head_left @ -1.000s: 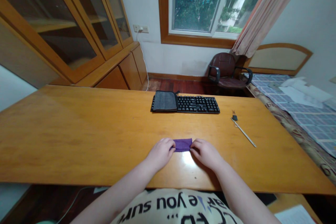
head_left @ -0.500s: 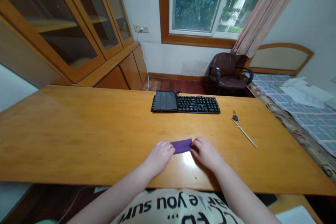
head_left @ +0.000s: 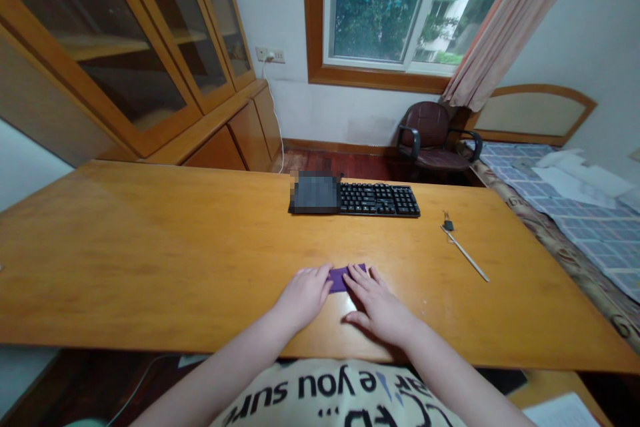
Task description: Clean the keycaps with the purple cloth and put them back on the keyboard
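A narrow strip of folded purple cloth (head_left: 339, 279) lies on the wooden table in front of me. My left hand (head_left: 304, 295) grips its left end between thumb and fingers, hiding that end. Flat across the right part of the strip rests my right hand (head_left: 374, 303), fingers stretched out and thumb held apart toward me. Only the middle of the cloth and a bit of its upper right corner show between the hands.
At the table's (head_left: 165, 247) far edge lies a black keyboard (head_left: 380, 200), its left part covered by a dark grey flat item (head_left: 315, 193), blurred. To the right are a thin pale stick (head_left: 467, 255) and a small black object (head_left: 448, 225). Beyond stands a chair (head_left: 427, 127).
My right hand has let go of the cloth's right end, opened, and moved left to lie flat on it. My left hand stays at the left end.
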{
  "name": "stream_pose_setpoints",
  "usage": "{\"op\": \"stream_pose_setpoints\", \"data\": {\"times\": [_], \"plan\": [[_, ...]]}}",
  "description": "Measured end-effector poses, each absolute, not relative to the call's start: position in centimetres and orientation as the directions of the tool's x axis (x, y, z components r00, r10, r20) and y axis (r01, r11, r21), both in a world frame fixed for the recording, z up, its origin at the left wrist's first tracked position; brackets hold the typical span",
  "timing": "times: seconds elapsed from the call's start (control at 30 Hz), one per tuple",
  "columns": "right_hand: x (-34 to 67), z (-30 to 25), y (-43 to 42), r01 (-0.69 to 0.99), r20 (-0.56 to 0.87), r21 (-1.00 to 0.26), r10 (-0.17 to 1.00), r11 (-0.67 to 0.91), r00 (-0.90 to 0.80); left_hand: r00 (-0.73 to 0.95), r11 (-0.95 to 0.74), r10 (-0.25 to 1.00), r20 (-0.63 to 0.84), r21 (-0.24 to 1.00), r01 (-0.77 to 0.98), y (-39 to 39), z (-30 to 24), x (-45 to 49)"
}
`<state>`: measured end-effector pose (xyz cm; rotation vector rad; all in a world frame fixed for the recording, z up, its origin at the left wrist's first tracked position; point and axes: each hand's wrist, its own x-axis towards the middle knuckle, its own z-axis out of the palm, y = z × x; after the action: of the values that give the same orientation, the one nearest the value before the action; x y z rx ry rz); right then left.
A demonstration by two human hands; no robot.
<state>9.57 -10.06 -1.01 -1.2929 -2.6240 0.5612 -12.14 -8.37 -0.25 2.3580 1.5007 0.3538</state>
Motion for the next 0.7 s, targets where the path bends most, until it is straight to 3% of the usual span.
{"op": "stream_pose_setpoints", "data": {"times": [0.13,0.23,0.43,0.57,0.7], "plan": [[10.0,-0.6,-8.1,0.834,0.091,-0.407,0.925,0.373,-0.370,0.360,-0.354,0.932,0.047,0.334,0.874,-6.6,0.6,-12.4],[10.3,-0.8,-6.3,0.885,0.063,-0.395,0.968,0.246,-0.241,0.371,-0.348,0.929,0.000,0.349,0.870,-5.2,1.3,-12.0],[9.9,-0.4,-5.0,0.841,0.040,-0.439,0.942,0.317,-0.335,0.522,-0.431,0.850,-0.074,0.472,0.769,-4.5,1.3,-10.2],[9.9,0.0,-5.1,0.707,0.045,-0.640,0.934,0.300,-0.355,0.584,-0.451,0.808,-0.079,0.554,0.700,-4.8,1.4,-10.2],[9.8,-0.3,-4.7,0.405,-0.093,-0.914,0.951,0.036,-0.295,0.683,-0.440,0.728,-0.061,0.722,0.534,-4.7,1.5,-10.8]]}}
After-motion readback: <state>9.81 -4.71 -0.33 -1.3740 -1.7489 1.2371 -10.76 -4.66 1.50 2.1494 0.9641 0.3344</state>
